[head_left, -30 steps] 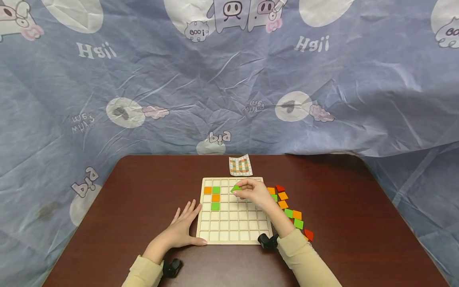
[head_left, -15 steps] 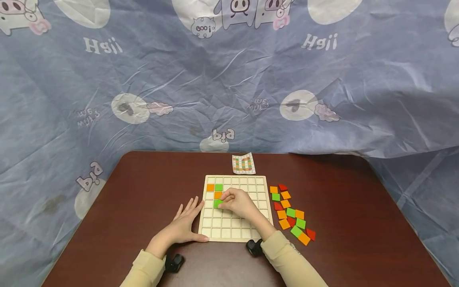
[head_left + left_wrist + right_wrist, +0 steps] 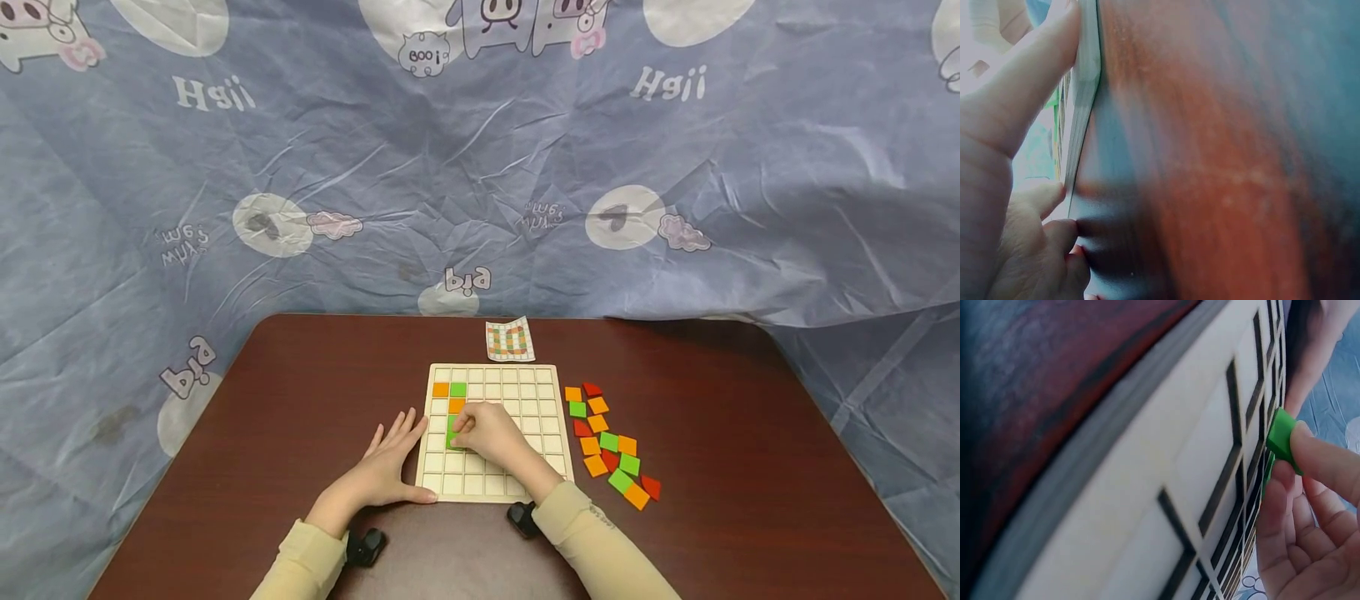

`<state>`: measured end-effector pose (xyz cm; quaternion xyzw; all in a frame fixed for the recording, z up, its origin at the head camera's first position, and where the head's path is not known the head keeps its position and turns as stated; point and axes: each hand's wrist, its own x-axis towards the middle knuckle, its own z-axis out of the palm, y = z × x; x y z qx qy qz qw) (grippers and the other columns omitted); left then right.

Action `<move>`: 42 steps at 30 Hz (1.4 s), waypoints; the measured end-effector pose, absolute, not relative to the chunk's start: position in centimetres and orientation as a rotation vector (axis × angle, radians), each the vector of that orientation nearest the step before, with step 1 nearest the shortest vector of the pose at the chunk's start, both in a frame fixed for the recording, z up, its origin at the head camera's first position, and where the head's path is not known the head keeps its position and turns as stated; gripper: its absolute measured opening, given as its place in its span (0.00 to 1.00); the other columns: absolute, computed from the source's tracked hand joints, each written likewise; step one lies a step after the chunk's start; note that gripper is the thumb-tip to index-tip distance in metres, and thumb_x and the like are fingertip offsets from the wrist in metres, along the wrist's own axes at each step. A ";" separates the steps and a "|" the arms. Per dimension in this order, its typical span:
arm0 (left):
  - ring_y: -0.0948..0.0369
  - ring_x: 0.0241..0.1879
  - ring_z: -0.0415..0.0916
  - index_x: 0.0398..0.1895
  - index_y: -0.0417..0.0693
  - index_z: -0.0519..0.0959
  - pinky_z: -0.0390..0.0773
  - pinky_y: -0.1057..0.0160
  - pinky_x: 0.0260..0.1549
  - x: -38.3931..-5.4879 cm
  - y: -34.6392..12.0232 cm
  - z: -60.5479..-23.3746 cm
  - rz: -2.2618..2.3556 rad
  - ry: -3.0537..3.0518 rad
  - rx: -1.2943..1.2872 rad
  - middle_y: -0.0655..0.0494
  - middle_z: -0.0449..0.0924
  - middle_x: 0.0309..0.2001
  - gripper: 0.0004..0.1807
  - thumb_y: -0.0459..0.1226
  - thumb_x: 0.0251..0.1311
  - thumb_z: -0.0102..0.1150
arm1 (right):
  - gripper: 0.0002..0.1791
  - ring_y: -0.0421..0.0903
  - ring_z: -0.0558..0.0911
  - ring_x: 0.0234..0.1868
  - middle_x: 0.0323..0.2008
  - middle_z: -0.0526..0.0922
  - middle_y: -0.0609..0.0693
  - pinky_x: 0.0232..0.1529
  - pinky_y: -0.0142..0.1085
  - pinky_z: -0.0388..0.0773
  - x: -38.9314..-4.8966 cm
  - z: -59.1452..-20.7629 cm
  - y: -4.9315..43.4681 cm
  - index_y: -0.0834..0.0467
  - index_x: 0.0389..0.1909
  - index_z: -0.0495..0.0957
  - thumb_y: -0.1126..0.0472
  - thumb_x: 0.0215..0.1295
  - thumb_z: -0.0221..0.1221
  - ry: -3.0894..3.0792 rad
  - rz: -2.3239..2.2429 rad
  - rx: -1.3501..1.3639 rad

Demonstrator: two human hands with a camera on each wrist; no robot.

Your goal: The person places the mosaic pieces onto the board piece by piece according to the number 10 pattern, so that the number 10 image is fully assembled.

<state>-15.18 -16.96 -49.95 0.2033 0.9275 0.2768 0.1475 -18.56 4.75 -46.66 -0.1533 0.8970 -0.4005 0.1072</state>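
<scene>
A cream wooden grid board (image 3: 551,433) lies on the table. My right hand (image 3: 491,433) is over its left part and pinches a green square tile (image 3: 1280,433) between thumb and fingers, tilted close over the grid in the right wrist view. Set in the cells are an orange tile (image 3: 441,389) and a green tile (image 3: 458,389) in one row. Below the latter come another orange tile (image 3: 457,406) and a green one, partly covered by the fingers. My left hand (image 3: 386,471) rests with fingers spread against the board's left side, thumb (image 3: 1029,75) at the near corner.
Right of the board lie several loose orange, green and red tiles (image 3: 609,442), the red ones not square. A small paper card (image 3: 510,340) with a coloured grid pattern lies behind the board. A blue printed cloth (image 3: 480,167) hangs beyond the brown table (image 3: 300,375).
My right hand has moved left and toward me across the board with the green tile, down to below the placed green one. The left hand stays put. The head view has shifted slightly.
</scene>
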 end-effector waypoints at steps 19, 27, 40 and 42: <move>0.42 0.79 0.34 0.79 0.42 0.48 0.35 0.34 0.73 -15.1 -16.9 -49.6 0.810 2.662 0.595 0.40 0.37 0.79 0.64 0.56 0.45 0.76 | 0.08 0.38 0.72 0.25 0.25 0.74 0.45 0.29 0.29 0.73 -17.9 -46.4 4.0 0.55 0.23 0.82 0.64 0.53 0.72 2.873 -0.920 -0.498; 0.43 0.79 0.34 0.79 0.43 0.48 0.35 0.35 0.73 -15.2 -16.9 -49.6 0.778 2.674 0.583 0.40 0.37 0.79 0.64 0.57 0.44 0.75 | 0.05 0.37 0.73 0.26 0.26 0.77 0.45 0.29 0.27 0.73 -18.0 -46.2 4.6 0.55 0.25 0.84 0.64 0.55 0.71 2.821 -0.991 -0.510; 0.43 0.79 0.34 0.79 0.43 0.48 0.34 0.35 0.73 -15.0 -16.5 -49.2 0.780 2.671 0.566 0.39 0.37 0.79 0.65 0.57 0.43 0.76 | 0.05 0.38 0.79 0.28 0.28 0.84 0.44 0.33 0.32 0.76 -18.3 -43.7 10.0 0.55 0.34 0.86 0.60 0.58 0.69 2.649 -1.302 -0.249; 0.43 0.79 0.34 0.79 0.43 0.48 0.34 0.35 0.73 -15.0 -16.4 -49.3 0.785 2.668 0.571 0.39 0.37 0.79 0.65 0.57 0.43 0.76 | 0.08 0.40 0.81 0.30 0.29 0.85 0.45 0.35 0.33 0.77 -18.3 -43.5 11.3 0.57 0.37 0.86 0.60 0.58 0.69 2.628 -1.349 -0.221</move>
